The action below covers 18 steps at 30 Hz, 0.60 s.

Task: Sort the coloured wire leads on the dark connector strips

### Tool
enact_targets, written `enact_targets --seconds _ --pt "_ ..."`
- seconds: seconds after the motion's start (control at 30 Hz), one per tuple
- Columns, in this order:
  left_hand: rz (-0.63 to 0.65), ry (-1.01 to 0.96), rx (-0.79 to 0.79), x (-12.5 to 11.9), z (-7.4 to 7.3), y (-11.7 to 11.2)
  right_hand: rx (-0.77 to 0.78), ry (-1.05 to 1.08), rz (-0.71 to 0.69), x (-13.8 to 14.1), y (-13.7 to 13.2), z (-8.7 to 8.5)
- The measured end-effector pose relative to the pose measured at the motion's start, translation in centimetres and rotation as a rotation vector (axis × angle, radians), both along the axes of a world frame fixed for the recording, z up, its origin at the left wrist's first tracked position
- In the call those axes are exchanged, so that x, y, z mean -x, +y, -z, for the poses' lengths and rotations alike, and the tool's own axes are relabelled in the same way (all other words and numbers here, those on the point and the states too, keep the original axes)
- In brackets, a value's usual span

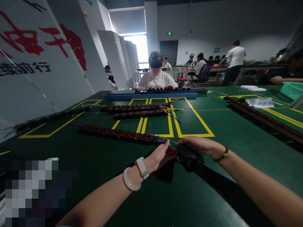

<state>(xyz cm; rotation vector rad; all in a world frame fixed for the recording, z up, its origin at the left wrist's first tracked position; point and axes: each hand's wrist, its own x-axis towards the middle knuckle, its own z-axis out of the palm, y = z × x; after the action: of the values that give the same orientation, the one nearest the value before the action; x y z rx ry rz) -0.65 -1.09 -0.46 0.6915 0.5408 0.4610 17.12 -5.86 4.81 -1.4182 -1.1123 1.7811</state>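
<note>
At far left, white wall panel (71,67) has big red Chinese characters, partly cut; the black line under it reads "续前行". Below, a dark wire bundle (54,116) lies along the green table (78,164). Then comes the wire harness (113,132), lying diagonally, w/ red and blue wires, its right end at the hands. Behind it, a group of cable bundles (134,107) lies across yellow tape lines (199,116), b/w the hands and a blue rail (118,96); a seated co-worker (156,75) is beyond. L hand (161,155) grasps red wires of the harness in bent fingers. Black device (187,154) is just beside, covering the wire ends. R hand (201,145) is against its top; fingers mostly hidden, so can't tell if grasping. Farther right: long brown bundle (262,116), paper w/ illegible print (260,102), green basket (292,90).
</note>
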Motion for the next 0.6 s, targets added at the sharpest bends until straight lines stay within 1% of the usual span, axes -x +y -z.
enact_targets --seconds 0.03,0.1,0.17,0.23,0.3,0.37,0.47,0.6 --pt "0.005 0.005 0.001 0.0 -0.1 0.0 0.055 0.048 0.013 -0.3 0.2 0.1" --pt "0.005 0.016 0.006 0.1 -0.1 -0.1 0.107 0.062 0.060 -0.9 0.6 0.2" --pt "0.001 0.009 0.014 0.0 -0.1 -0.1 0.083 0.003 0.114 -1.5 0.8 0.1" --pt "0.015 -0.025 0.019 0.0 0.0 0.0 0.023 -0.075 0.112 -1.8 0.9 -0.2" --pt "0.037 -0.050 0.019 -0.1 0.0 0.0 -0.072 -0.200 0.055 -1.9 0.7 -0.7" --pt "0.041 -0.048 0.023 0.0 0.0 0.0 -0.179 -0.389 -0.012 -1.8 0.6 -1.1" --pt "0.018 -0.036 0.028 0.1 -0.3 0.0 -0.257 -0.678 -0.144 -1.6 0.8 -1.2" --pt "0.016 -0.018 0.004 0.3 -0.7 -0.2 -0.330 -0.825 -0.329 -1.5 1.8 -1.2"
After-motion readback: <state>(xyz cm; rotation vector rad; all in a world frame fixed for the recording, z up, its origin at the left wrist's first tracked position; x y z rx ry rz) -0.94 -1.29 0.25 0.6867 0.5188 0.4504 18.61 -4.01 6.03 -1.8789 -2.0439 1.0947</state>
